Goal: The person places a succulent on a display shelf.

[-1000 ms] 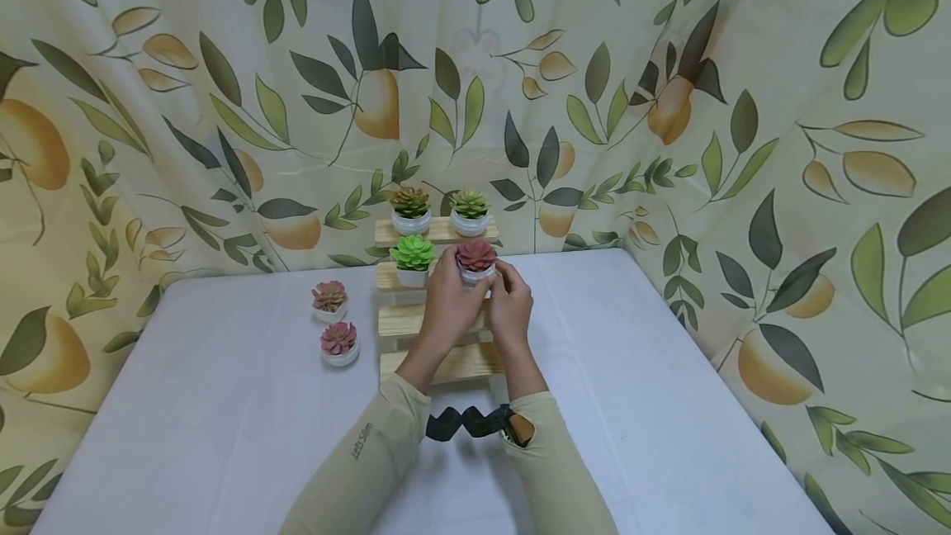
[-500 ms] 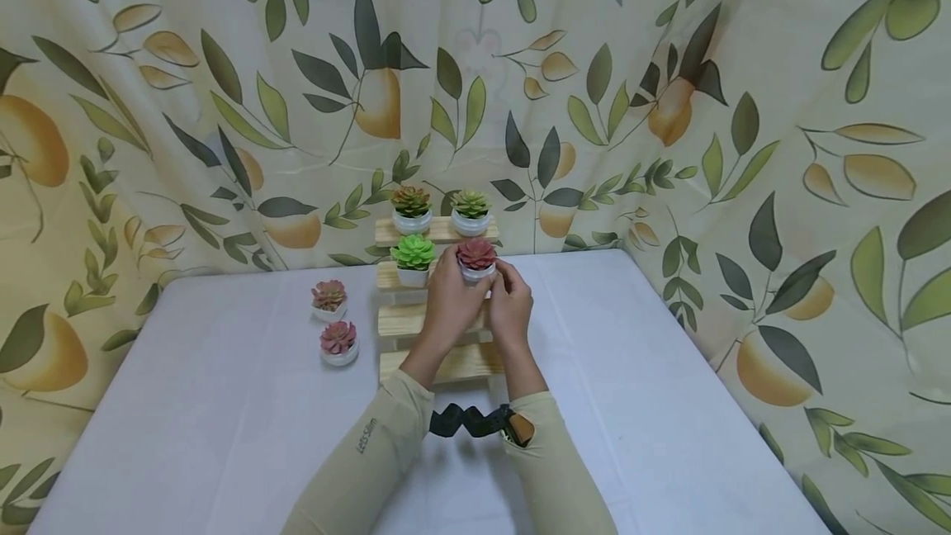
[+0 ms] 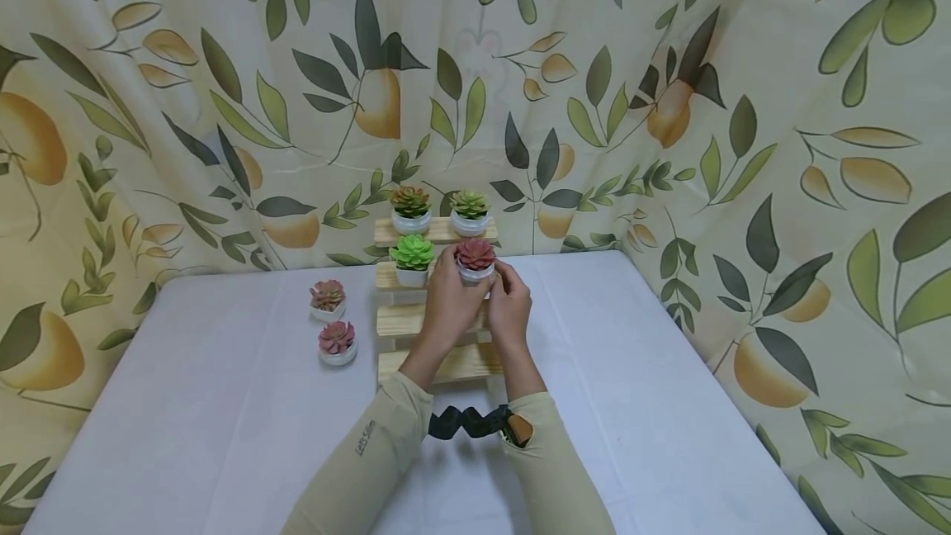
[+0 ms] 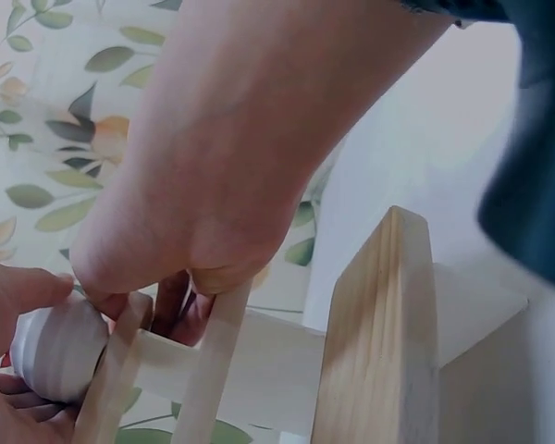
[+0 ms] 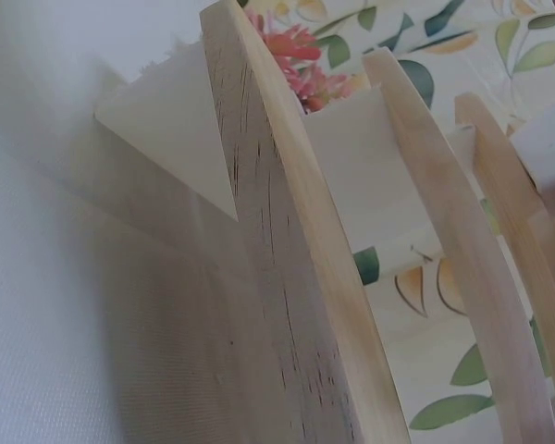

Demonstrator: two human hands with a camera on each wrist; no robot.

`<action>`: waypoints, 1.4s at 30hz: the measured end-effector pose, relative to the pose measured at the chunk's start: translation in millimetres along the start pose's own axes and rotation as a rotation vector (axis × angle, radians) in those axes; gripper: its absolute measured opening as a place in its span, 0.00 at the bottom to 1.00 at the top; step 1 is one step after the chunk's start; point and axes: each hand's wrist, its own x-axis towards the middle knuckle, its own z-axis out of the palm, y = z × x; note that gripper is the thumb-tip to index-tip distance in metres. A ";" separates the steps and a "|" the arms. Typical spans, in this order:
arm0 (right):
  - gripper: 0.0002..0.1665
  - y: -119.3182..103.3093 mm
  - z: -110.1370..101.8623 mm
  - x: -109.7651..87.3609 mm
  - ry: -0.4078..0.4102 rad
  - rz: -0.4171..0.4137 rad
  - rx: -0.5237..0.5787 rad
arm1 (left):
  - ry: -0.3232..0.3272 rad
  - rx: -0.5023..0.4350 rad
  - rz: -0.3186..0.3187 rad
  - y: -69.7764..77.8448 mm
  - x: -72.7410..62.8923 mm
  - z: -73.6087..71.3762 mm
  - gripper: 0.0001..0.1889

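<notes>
A dark red potted succulent [image 3: 475, 259] in a white pot is at the right of the wooden stand's second tier. My left hand [image 3: 450, 300] grips the pot from the left. Curled fingers of my right hand [image 3: 509, 304] hold the pot's right side. In the left wrist view, the white pot [image 4: 60, 351] sits against a slat, with the left hand [image 4: 9, 305] around it; some right-hand fingers [image 4: 183, 313] curl among the slats. Beside the red plant stands a bright green succulent [image 3: 412, 254]. The right wrist view mostly shows slats [image 5: 301, 203], and the pot's base is hidden.
On the top tier stand a reddish-green succulent [image 3: 411, 205] and a pale green one [image 3: 470, 206]. Two pink succulents [image 3: 327, 295] [image 3: 338, 338] sit on the white table [image 3: 245, 403] left of the wooden stand [image 3: 397, 320]. A fruit-print curtain [image 3: 520, 64] hangs behind.
</notes>
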 end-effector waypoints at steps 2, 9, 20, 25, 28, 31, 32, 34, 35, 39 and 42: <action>0.19 -0.5 0.7 -0.5 -0.001 0.000 0.006 | 0.005 0.004 0.007 -1.0 -1.1 -0.8 0.38; 0.17 -3.6 1.4 -1.0 0.003 -0.003 0.018 | 0.007 0.053 0.049 -2.8 -7.7 -4.6 0.40; 0.17 -2.1 3.1 -0.2 0.005 0.008 0.026 | -0.013 0.117 0.058 -4.4 -21.7 -14.4 0.38; 0.18 0.8 1.9 0.8 0.005 0.009 0.044 | -0.051 0.114 0.056 -4.7 -30.8 -25.0 0.38; 0.18 0.7 1.0 -0.2 0.001 0.013 0.052 | -0.068 0.095 0.058 -6.0 -36.5 -35.1 0.38; 0.19 -0.7 0.5 -2.0 -0.006 0.022 0.055 | -0.077 0.063 0.054 -8.2 -41.0 -46.1 0.36; 0.19 -1.3 0.3 -2.4 -0.008 0.024 0.055 | -0.081 0.049 0.054 -8.6 -42.5 -49.8 0.35; 0.19 -1.7 0.1 -2.6 -0.010 0.026 0.060 | -0.088 0.029 0.061 -9.7 -44.6 -56.6 0.34; 0.19 -1.5 0.0 -2.5 -0.009 0.024 0.062 | -0.093 0.019 0.067 -10.0 -45.4 -59.6 0.33; 0.18 -0.4 0.4 -1.2 -0.008 0.012 0.064 | -0.109 0.003 0.063 -13.2 -47.2 -69.9 0.30; 0.18 0.0 1.5 -0.9 -0.003 0.015 0.059 | -0.118 -0.014 0.044 -19.1 -47.7 -77.0 0.30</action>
